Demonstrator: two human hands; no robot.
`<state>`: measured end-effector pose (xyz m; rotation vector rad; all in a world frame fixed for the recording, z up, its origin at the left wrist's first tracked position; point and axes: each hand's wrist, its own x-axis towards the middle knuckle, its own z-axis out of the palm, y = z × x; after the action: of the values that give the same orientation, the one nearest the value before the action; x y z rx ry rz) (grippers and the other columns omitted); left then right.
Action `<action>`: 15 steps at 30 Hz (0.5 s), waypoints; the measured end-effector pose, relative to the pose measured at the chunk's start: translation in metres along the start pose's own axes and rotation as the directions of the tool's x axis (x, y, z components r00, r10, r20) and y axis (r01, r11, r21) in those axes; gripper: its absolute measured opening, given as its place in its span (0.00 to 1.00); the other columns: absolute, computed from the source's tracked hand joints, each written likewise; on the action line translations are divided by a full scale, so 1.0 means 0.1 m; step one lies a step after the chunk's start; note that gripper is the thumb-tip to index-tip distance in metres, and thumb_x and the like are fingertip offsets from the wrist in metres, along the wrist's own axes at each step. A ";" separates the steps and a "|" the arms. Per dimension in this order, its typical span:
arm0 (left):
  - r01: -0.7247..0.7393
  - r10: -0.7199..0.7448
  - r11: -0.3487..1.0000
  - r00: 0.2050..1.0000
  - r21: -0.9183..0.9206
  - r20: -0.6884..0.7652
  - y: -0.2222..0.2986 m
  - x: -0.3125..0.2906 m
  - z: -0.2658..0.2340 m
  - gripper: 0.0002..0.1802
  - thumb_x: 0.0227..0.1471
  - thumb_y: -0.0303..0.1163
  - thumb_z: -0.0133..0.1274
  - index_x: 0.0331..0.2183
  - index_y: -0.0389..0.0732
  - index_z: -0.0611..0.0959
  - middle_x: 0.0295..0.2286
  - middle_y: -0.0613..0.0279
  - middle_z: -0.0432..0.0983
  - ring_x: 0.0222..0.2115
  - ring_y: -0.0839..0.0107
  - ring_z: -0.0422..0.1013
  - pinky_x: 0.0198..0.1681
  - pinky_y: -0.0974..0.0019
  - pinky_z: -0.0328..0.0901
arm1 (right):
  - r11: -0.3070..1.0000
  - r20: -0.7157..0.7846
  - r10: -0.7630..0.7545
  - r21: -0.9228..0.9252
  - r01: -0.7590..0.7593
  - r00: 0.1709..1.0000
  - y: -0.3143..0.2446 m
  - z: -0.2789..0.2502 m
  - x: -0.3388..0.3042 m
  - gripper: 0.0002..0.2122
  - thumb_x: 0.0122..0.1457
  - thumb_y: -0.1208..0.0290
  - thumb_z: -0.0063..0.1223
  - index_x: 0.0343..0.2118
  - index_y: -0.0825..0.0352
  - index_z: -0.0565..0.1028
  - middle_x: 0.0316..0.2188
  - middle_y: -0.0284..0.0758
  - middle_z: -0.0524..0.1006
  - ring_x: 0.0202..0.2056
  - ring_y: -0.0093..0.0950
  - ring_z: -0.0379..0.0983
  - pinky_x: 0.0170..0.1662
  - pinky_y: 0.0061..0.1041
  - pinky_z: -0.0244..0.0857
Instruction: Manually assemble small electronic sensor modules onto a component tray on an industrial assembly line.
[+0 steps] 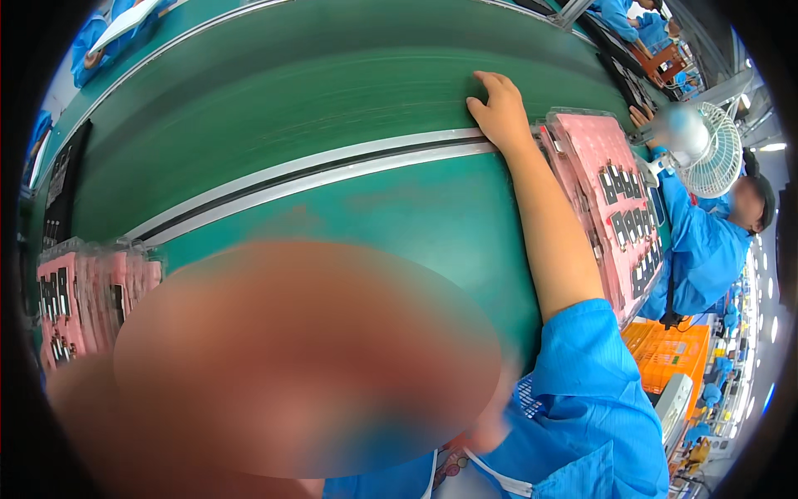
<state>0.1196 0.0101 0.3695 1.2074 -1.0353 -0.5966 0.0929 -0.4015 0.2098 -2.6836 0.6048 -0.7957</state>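
My right hand (501,108) reaches out over the green conveyor belt (332,100), just past its metal edge rail (332,170). Its thumb stands apart from the slightly bent fingers, and nothing shows in it. Beside my right forearm lies a stack of pink trays (586,137) in clear plastic, with rows of small black and silver parts on top. A large blurred skin-coloured patch close to the camera covers the lower left. My left hand cannot be made out there; its fingers are hidden or smeared.
More pink trays (73,303) with black parts stand at the left. A white fan (711,150), a co-worker in blue (706,249) and an orange crate (669,353) are at the right. Black trays (62,187) lie at the belt's left end. Other people sit across the belt.
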 end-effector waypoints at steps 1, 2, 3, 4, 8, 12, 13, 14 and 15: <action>0.004 -0.004 1.000 1.000 -0.011 -0.003 -0.02 0.00 0.00 0.30 0.36 0.40 0.67 0.40 0.46 0.69 0.44 0.52 0.63 0.35 0.64 0.69 0.43 0.62 0.64 | 1.000 0.002 0.001 -0.008 -0.001 1.000 0.00 0.00 0.00 0.22 0.47 0.70 0.54 0.48 0.68 0.73 0.49 0.45 0.72 0.52 0.44 0.65 0.56 0.38 0.60; 0.007 -0.007 1.000 1.000 -0.022 -0.007 -0.03 0.00 0.01 0.30 0.35 0.40 0.67 0.40 0.46 0.69 0.44 0.52 0.63 0.35 0.64 0.69 0.43 0.62 0.64 | 1.000 0.001 0.001 -0.013 -0.001 1.000 0.00 0.01 0.00 0.22 0.47 0.70 0.54 0.48 0.68 0.73 0.49 0.45 0.72 0.52 0.44 0.65 0.56 0.38 0.60; 0.011 -0.011 0.999 1.000 -0.034 -0.012 -0.05 0.00 0.01 0.30 0.35 0.40 0.67 0.40 0.46 0.69 0.44 0.52 0.63 0.35 0.65 0.69 0.44 0.61 0.63 | 1.000 0.002 0.000 -0.018 0.000 1.000 0.00 0.01 0.00 0.22 0.47 0.70 0.54 0.48 0.68 0.73 0.49 0.45 0.72 0.52 0.44 0.65 0.56 0.38 0.60; 0.014 -0.015 0.999 1.000 -0.046 -0.017 -0.07 0.00 0.01 0.30 0.35 0.39 0.67 0.40 0.47 0.69 0.44 0.53 0.63 0.35 0.65 0.69 0.44 0.61 0.63 | 1.000 0.005 -0.001 -0.026 0.001 1.000 0.02 0.01 0.01 0.22 0.47 0.70 0.54 0.48 0.68 0.73 0.49 0.45 0.72 0.52 0.44 0.65 0.56 0.38 0.60; 0.042 -0.045 0.996 0.998 -0.082 -0.042 -0.13 -0.05 -0.01 0.31 0.35 0.38 0.67 0.41 0.48 0.69 0.44 0.54 0.63 0.35 0.65 0.68 0.44 0.60 0.63 | 0.996 -0.011 -0.047 -0.070 0.046 0.999 -0.03 0.03 0.01 0.22 0.49 0.70 0.54 0.49 0.69 0.73 0.49 0.45 0.72 0.47 0.41 0.68 0.51 0.35 0.62; 0.058 -0.064 0.992 0.996 -0.109 -0.057 -0.13 -0.05 0.02 0.31 0.34 0.37 0.68 0.41 0.48 0.69 0.43 0.55 0.63 0.35 0.66 0.68 0.45 0.59 0.62 | 1.000 -0.017 0.000 -0.013 0.000 1.000 0.03 -0.03 0.02 0.21 0.47 0.69 0.54 0.47 0.68 0.74 0.48 0.46 0.72 0.52 0.44 0.66 0.55 0.38 0.60; 0.060 -0.067 0.991 0.996 -0.117 -0.053 -0.12 -0.03 0.04 0.32 0.34 0.37 0.68 0.41 0.49 0.69 0.43 0.56 0.63 0.35 0.66 0.68 0.45 0.59 0.62 | 1.000 -0.022 0.004 -0.020 -0.005 1.000 0.07 -0.04 0.03 0.21 0.47 0.69 0.54 0.47 0.68 0.74 0.48 0.46 0.72 0.52 0.44 0.66 0.55 0.38 0.60; 0.061 -0.068 0.990 0.997 -0.124 -0.048 -0.11 -0.01 0.06 0.32 0.34 0.37 0.68 0.41 0.49 0.69 0.43 0.56 0.63 0.35 0.66 0.67 0.45 0.59 0.62 | 0.998 -0.036 -0.037 -0.045 0.035 0.999 0.10 -0.03 0.03 0.21 0.47 0.69 0.54 0.47 0.68 0.74 0.48 0.46 0.73 0.51 0.44 0.66 0.55 0.38 0.61; 0.063 -0.069 0.990 0.997 -0.129 -0.038 -0.11 0.01 0.06 0.32 0.34 0.37 0.68 0.41 0.49 0.69 0.43 0.56 0.62 0.35 0.66 0.67 0.45 0.59 0.62 | 0.995 -0.052 -0.075 -0.069 0.071 0.996 0.09 -0.02 0.03 0.21 0.47 0.69 0.54 0.46 0.68 0.75 0.47 0.46 0.73 0.51 0.44 0.67 0.55 0.38 0.61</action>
<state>0.1158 0.0033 0.3598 1.1400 -0.9106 -0.6762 0.0909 -0.4115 0.2096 -2.7675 0.5585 -0.8860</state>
